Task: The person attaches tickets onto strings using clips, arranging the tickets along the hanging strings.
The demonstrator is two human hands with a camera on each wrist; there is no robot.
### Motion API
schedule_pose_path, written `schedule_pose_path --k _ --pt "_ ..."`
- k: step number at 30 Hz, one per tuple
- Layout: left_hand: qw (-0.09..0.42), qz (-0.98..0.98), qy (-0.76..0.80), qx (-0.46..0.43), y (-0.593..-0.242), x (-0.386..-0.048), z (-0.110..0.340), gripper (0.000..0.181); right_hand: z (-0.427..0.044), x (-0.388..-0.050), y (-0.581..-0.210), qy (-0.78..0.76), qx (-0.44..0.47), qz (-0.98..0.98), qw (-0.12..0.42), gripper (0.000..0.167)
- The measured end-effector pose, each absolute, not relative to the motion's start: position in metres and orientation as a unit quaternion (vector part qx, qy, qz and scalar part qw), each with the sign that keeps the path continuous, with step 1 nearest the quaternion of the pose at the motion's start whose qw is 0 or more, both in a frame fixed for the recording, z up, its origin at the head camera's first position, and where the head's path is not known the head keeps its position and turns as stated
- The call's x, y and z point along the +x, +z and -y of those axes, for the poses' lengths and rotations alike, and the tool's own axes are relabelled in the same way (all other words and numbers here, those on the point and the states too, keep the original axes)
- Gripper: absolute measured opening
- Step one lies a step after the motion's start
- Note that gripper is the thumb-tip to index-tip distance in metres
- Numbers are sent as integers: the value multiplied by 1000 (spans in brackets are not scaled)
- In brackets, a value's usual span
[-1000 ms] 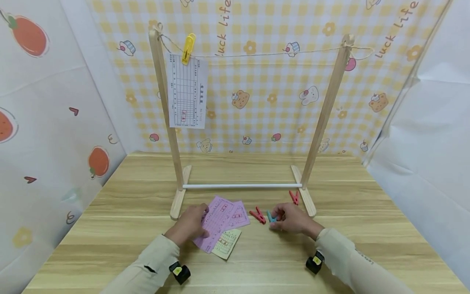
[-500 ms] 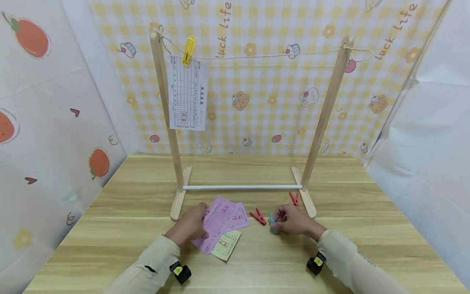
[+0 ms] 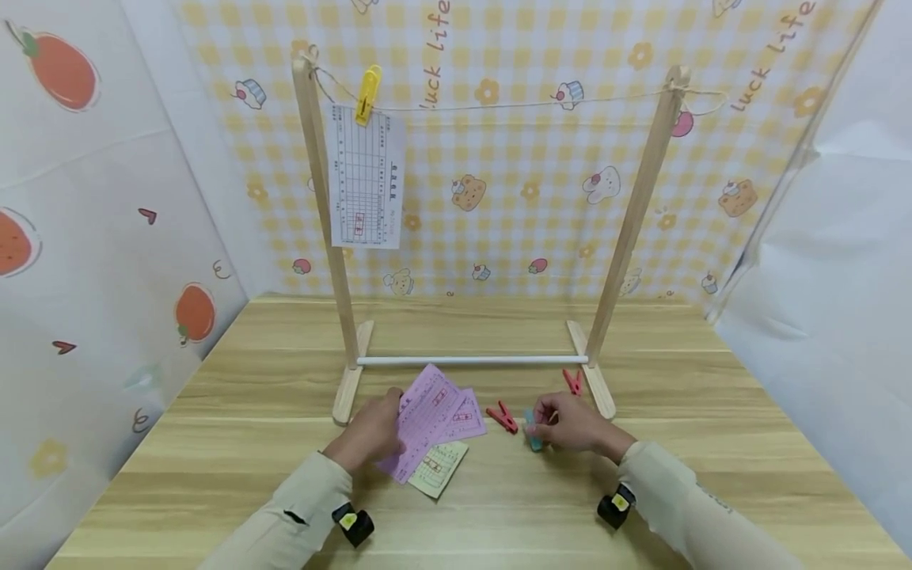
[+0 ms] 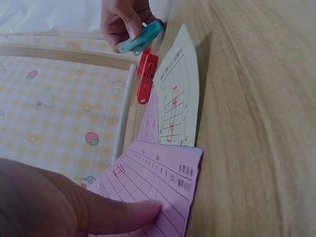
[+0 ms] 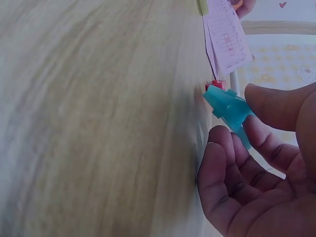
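Observation:
My left hand [image 3: 370, 430] grips a pink printed slip [image 3: 427, 419] by its left edge; in the left wrist view the thumb lies across the pink slip [image 4: 148, 187]. Partly under it on the table lie a second pink slip [image 3: 466, 417] and a pale green slip [image 3: 440, 469]. Over on the right, my right hand [image 3: 570, 423] pinches a teal clothespin [image 3: 533, 434] between thumb and fingers, and the teal clothespin [image 5: 228, 108] shows clearly in the right wrist view. Just left of that hand lies a red clothespin [image 3: 503, 417]. Another red clothespin [image 3: 572, 381] sits behind it.
A wooden stand with a left post [image 3: 329, 214], a right post [image 3: 637, 214] and a white bottom rod [image 3: 470, 360] stands at the back. Its string [image 3: 499, 106] carries a white form [image 3: 366, 182], held by a yellow clothespin [image 3: 367, 95] near the left post.
The pink slip in my left hand has risen slightly and shifted a little away from me. The teal clothespin has turned in my right hand's fingers, which stay in nearly the same place.

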State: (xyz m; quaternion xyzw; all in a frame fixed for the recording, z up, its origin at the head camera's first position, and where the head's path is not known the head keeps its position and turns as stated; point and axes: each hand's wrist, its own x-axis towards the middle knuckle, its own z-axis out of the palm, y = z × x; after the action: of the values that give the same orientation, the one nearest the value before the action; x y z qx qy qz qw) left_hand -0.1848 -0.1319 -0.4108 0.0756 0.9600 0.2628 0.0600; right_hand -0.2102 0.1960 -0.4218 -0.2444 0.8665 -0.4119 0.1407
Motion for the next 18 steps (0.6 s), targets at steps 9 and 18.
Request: schedule_pose_path --k 9,18 --pt "42 -955 275 102 -410 -185 131 29 -199 -213 -413 -418 -246 -864 132 16" --pt "-5 -953 276 126 -411 -189 131 11 -197 -217 -402 -409 -248 -871 111 17"
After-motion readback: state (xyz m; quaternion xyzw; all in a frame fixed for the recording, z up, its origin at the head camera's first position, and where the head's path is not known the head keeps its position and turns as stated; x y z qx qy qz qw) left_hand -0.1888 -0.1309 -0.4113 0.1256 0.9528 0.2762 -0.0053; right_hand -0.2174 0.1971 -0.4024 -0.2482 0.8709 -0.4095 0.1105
